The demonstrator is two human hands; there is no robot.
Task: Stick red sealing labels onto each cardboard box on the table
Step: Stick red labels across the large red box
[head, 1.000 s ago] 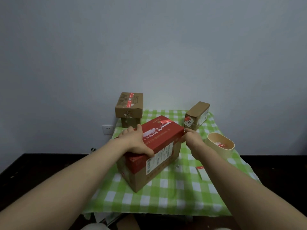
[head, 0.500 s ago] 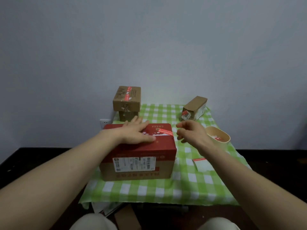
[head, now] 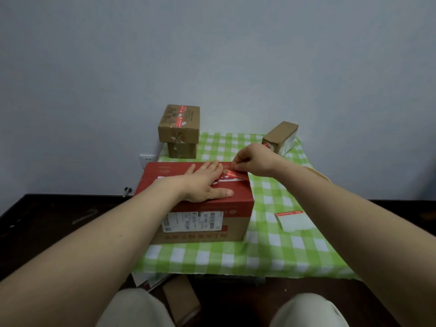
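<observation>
Green-checked cloth (head: 259,260) covers the table before a pale wall. Nearest stands the red-topped cardboard box (head: 203,223), with bare cloth to its right. Two stacked brown boxes (head: 179,123) sit far left and a small box (head: 280,135) far right, both well apart from it. The left hand (head: 203,182) lies flat on the lid, fingers straight and slightly spread. The right hand (head: 254,159) pinches the red label (head: 232,172) between thumb and fingertips near the lid's right edge. A backing sheet (head: 293,220) lies beside the box.
</observation>
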